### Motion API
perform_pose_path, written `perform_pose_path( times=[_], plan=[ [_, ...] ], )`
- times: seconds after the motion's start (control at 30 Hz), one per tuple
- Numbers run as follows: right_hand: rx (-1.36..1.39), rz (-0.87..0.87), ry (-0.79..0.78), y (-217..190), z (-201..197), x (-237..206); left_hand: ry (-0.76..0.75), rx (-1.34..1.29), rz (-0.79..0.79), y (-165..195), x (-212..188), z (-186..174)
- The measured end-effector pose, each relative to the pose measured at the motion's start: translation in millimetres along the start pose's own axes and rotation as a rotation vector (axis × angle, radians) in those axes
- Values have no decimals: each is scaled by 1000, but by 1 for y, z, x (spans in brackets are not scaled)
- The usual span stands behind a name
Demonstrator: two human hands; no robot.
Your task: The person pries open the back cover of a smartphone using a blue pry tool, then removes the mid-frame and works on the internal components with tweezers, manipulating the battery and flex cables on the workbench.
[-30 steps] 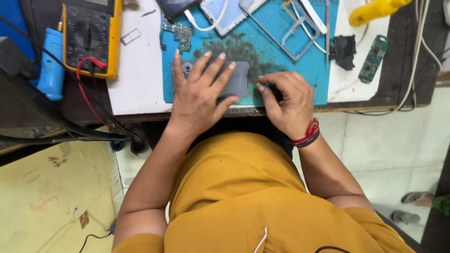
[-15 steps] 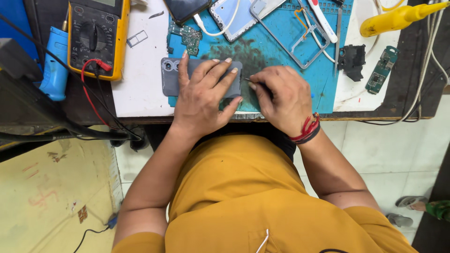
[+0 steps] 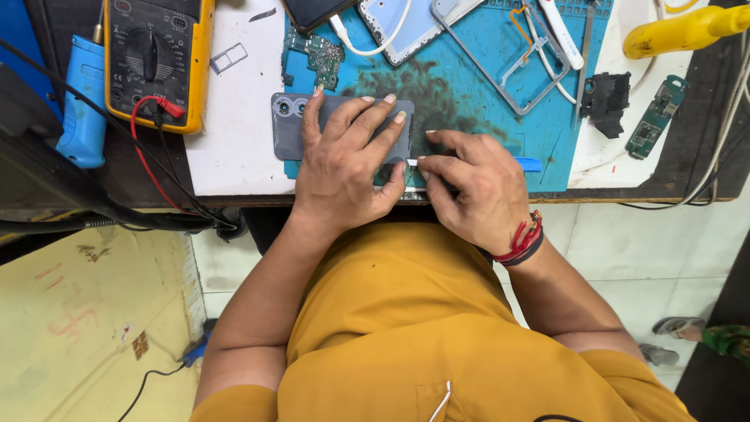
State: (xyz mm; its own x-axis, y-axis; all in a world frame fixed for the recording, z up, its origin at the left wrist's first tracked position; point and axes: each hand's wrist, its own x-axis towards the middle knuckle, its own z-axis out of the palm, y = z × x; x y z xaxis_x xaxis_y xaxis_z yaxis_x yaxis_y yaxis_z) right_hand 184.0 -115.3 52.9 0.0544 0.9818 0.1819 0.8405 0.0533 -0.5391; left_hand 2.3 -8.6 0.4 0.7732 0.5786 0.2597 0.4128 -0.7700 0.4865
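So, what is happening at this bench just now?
A person in a mustard shirt is working on a grey phone lying face down on a blue work mat. The left hand lies flat on its back cover, pressing it down. The right hand pinches a thin tool against the phone's right edge; the tip is too small to identify. Nearby are a yellow multimeter, a green circuit board, a metal phone frame and another phone with a white cable.
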Motion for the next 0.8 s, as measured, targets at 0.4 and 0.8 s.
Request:
perform_pose_path(
  times=[0.4, 0.8],
  plan=[
    [-29, 66, 21, 3, 7, -1, -18, 13, 3, 0, 0, 0],
    [72, 98, 92, 5, 9, 4, -20, 11, 4, 0, 1, 0]
  ],
)
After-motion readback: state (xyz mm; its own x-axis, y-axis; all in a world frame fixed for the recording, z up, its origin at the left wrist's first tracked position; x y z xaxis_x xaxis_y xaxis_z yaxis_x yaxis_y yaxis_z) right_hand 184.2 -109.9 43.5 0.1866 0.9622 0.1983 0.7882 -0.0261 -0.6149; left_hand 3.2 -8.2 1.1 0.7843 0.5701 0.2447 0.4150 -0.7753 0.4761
